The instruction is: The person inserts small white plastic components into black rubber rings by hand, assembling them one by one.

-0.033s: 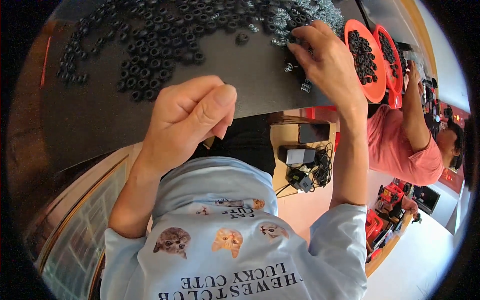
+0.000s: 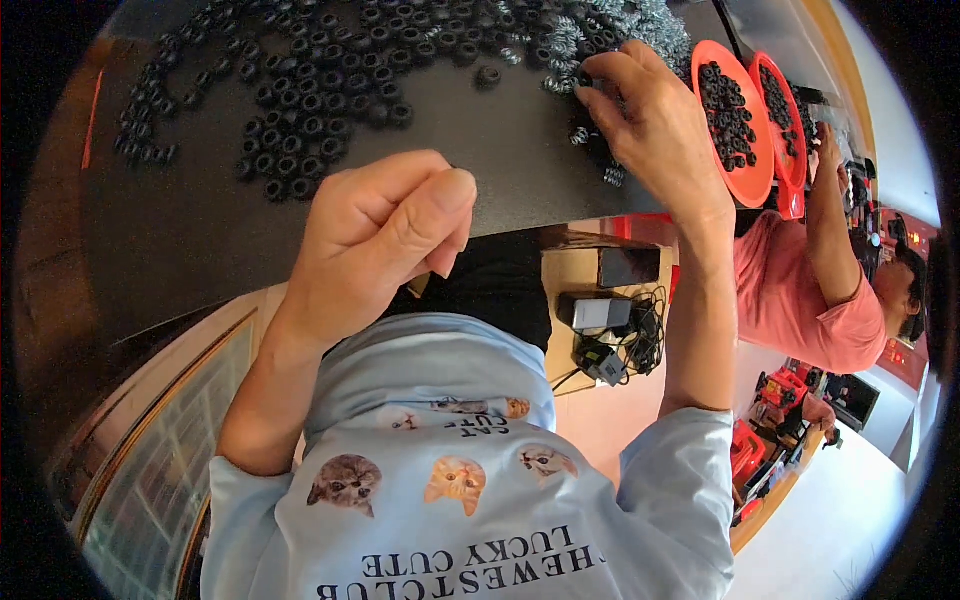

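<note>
My left hand (image 2: 385,245) is closed above the table's near edge, thumb pressed over curled fingers. A tiny dark edge shows by its thumb tip, but whatever it holds is hidden. Over to the right, my right hand (image 2: 655,125) has its thumb and forefinger nearly together on a small black ring (image 2: 585,78), at the edge of a heap of metal springs (image 2: 645,35). A few loose springs (image 2: 613,175) lie beneath this hand. Many thick black rings (image 2: 300,130) spread across the dark table (image 2: 480,140), with one ring (image 2: 487,77) lying apart.
Two red trays (image 2: 752,185) with black rings stand at the right. Beyond them another person in a pink shirt (image 2: 800,290) reaches to the table. Below the table edge, a wooden surface (image 2: 570,275) bears a phone, adapters and coiled black cables (image 2: 648,335).
</note>
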The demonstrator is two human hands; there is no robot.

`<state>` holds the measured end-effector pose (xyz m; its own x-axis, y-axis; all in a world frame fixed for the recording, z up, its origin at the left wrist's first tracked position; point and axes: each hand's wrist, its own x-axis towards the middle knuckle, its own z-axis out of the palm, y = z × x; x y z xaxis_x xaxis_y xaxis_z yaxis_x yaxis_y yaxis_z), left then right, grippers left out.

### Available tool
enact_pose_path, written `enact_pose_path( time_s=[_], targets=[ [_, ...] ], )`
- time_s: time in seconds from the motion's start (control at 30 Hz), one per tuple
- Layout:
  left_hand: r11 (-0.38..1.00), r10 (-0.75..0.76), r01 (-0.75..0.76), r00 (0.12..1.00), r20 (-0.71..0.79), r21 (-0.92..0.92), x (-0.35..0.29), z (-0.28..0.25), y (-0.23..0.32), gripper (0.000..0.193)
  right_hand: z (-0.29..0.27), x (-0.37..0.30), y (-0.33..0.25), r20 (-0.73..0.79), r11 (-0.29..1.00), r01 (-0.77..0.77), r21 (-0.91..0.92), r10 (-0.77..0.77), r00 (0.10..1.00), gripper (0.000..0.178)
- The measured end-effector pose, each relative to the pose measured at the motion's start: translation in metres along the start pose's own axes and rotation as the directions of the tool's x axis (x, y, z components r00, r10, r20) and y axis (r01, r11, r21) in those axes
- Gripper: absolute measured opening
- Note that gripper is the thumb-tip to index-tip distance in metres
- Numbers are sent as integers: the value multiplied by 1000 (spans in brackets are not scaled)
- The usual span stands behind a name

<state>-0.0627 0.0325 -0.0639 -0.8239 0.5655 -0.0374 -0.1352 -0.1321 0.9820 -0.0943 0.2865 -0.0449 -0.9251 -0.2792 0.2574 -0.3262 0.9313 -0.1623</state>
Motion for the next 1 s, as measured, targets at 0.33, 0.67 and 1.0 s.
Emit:
enact_pose_path(
  time_s=[0.33, 0.67, 1.0],
  targets=[
    [998, 30, -32, 999, -38, -63, 7, 4, -7, 28, 1, -17, -43, -224, 859, 191, 475, -92, 970, 22],
    [989, -50, 41, 997, -59, -145, 11, 3, -3, 26, 9, -13, -69, -325, 844, 327, 425, -194, 926, 25],
    [989, -46, 29, 992, -116, -142, 11, 8, -9, 25, 10, -19, -62, -274, 846, 314, 431, -209, 939, 24]
  ],
)
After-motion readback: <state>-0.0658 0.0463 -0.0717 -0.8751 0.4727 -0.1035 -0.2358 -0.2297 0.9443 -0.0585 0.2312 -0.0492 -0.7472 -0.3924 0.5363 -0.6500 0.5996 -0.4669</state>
